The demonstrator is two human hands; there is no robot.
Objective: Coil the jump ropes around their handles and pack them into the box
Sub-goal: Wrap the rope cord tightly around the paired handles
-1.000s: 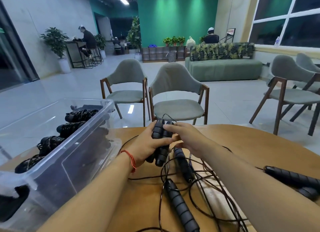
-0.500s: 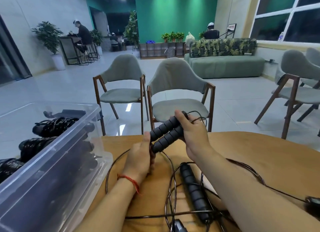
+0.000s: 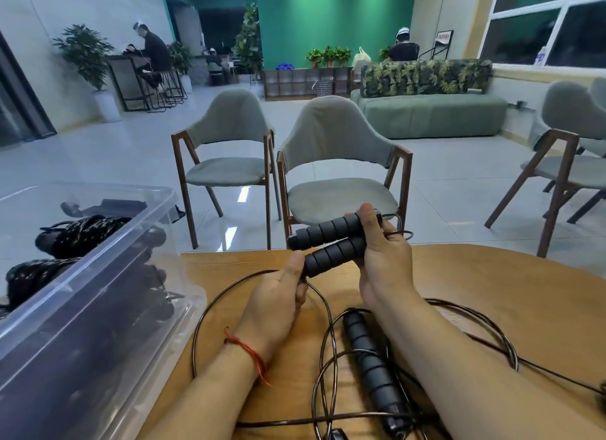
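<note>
Two black handles (image 3: 328, 239) lie side by side in my right hand (image 3: 383, 262), held up above the bench (image 3: 492, 292). That grip is closed tight round their right ends, with the thumb on top. My left hand (image 3: 278, 302) sits just under the other end of the lower handle. Its grip is curled round the thin rope (image 3: 203, 315) that comes out there, and the thumb touches the handle's end. The rope falls in big loose loops on the bench. A spare handle (image 3: 370, 364) lies flat among the loops, between my arms. The clear box (image 3: 98, 295) stands at my left, with coiled ropes (image 3: 78, 233) inside it.
</note>
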